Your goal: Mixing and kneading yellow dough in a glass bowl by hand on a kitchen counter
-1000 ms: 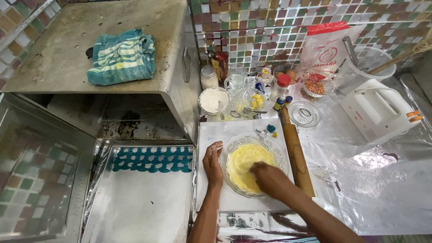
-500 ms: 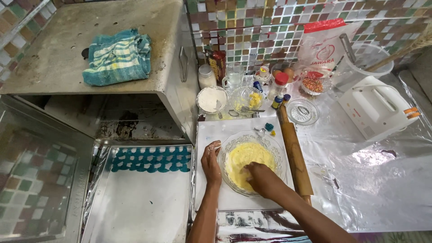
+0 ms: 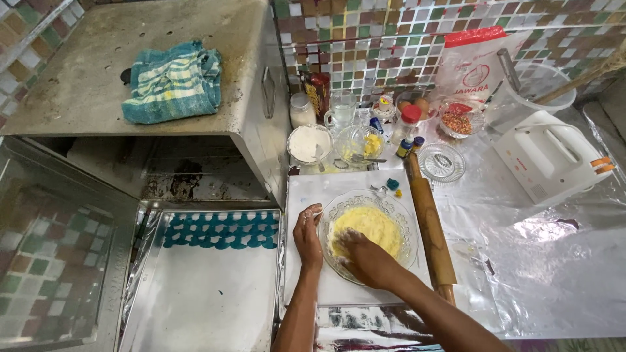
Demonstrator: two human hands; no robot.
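A clear glass bowl (image 3: 405,221) of yellow dough (image 3: 373,225) sits on a white board (image 3: 313,189). My left hand (image 3: 308,234) rests against the bowl's left rim, steadying it. My right hand (image 3: 362,257) is inside the bowl, fingers pressed into the dough at its near side. A wooden rolling pin (image 3: 430,228) lies along the board's right edge, just beside the bowl.
An open oven stands at left with its door (image 3: 59,261) down and a tray (image 3: 202,293) with a blue pattern. A striped cloth (image 3: 173,81) lies on top. Behind the board: a flour bowl (image 3: 309,143), jars, small glass dishes, a white hand mixer (image 3: 551,156), a bag (image 3: 473,62).
My right hand has shifted a little leftward and nearer within the bowl, working the dough. My left hand stays on the rim. The view has moved slightly.
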